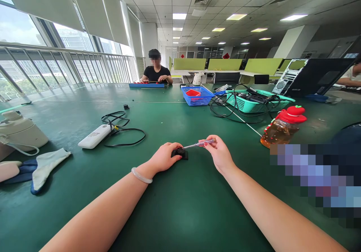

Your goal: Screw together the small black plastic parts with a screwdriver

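Item, one white block (95, 136), lying left of centre on the green table (183, 207): dark print on its top, too small for me to read from where I stand. A black cable (138, 132) loops beside it, with a spot of yellow near the block.

Item, one left hand (165, 157), a pale bracelet (141, 175) at the wrist. Arm stretched forward and inward from the near edge; palm low, fingers curled over the far side, thumb on the near side, gripping a small black part (180, 154), which sits on the table directly ahead of the worker.

Item, one right hand (220, 152), arm slanting inward from the right, wrist raised a little. Thumb and fingers pinch the clear handle of a screwdriver (194, 145), held nearly level, its shaft running left to the black part; whether the tip touches, I cannot tell.

Item, one bottle (279, 132), red lid, amber liquid, right of the hands.

Item, one blue basket (197, 101) holding a red box (193, 92); beside it, a green basket (245, 106) heaped with dark cables.

Item, one white-and-blue glove (49, 165), far left.

Item, across the table, a seated person (156, 71) in black behind a blue tray (146, 85).
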The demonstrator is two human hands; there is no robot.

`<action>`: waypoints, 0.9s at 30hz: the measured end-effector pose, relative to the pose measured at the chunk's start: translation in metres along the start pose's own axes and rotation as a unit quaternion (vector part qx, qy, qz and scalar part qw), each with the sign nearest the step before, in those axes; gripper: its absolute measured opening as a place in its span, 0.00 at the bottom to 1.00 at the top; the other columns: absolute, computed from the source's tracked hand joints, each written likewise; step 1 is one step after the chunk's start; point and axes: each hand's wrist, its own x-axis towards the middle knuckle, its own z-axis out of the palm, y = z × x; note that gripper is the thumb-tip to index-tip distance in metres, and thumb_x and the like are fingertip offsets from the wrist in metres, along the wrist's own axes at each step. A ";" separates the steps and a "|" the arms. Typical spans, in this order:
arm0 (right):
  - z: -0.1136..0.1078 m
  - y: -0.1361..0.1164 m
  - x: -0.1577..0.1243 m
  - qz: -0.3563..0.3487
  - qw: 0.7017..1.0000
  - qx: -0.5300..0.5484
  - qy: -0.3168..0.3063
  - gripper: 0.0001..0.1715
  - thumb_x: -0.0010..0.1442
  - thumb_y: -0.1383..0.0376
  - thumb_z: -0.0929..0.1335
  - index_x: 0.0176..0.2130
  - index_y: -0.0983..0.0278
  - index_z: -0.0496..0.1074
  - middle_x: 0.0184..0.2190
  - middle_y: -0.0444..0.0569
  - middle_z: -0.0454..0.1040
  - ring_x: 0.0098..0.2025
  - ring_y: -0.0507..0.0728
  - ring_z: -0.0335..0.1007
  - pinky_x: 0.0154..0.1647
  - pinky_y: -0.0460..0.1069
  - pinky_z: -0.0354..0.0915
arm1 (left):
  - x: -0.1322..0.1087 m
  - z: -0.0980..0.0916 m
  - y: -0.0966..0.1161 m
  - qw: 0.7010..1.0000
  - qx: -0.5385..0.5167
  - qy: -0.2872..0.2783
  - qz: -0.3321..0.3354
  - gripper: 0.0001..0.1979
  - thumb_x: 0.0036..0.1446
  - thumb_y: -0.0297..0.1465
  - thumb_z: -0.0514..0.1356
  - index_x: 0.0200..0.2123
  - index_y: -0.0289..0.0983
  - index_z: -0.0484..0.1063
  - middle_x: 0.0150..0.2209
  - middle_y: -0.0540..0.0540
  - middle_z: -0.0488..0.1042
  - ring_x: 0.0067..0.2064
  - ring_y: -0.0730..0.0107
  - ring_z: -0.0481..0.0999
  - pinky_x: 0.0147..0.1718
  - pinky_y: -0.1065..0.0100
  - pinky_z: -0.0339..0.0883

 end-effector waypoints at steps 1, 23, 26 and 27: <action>0.000 0.000 0.000 0.001 1.000 0.001 0.002 0.26 0.44 0.50 0.77 0.33 0.59 0.65 0.34 0.48 0.81 0.40 0.61 0.79 0.54 0.63 0.67 | 0.000 0.000 0.000 1.000 0.000 0.000 0.001 0.17 0.56 0.35 0.59 0.50 0.44 0.71 0.46 0.46 0.76 0.49 0.58 0.72 0.50 0.58 0.67; 0.002 -0.007 -0.003 0.071 0.997 -0.015 -0.004 0.29 0.38 0.46 0.78 0.32 0.62 0.73 0.29 0.43 0.74 0.31 0.54 0.73 0.45 0.55 0.68 | 0.000 0.001 -0.001 1.000 -0.002 -0.003 0.001 0.17 0.57 0.34 0.59 0.50 0.43 0.70 0.46 0.46 0.76 0.49 0.58 0.72 0.51 0.57 0.67; 0.003 -0.008 -0.003 0.083 0.996 -0.011 -0.006 0.29 0.37 0.46 0.78 0.32 0.62 0.73 0.28 0.43 0.75 0.31 0.54 0.73 0.45 0.54 0.69 | 0.000 0.001 -0.002 1.000 -0.002 -0.001 0.000 0.17 0.57 0.34 0.59 0.50 0.43 0.70 0.46 0.46 0.76 0.50 0.58 0.72 0.51 0.57 0.67; 0.003 -0.008 -0.003 0.085 0.996 -0.011 -0.007 0.29 0.37 0.46 0.78 0.32 0.62 0.73 0.28 0.43 0.75 0.31 0.54 0.73 0.45 0.54 0.69 | 0.000 0.001 -0.002 1.000 -0.001 -0.001 -0.001 0.17 0.56 0.35 0.59 0.50 0.44 0.70 0.46 0.46 0.76 0.50 0.58 0.72 0.51 0.57 0.67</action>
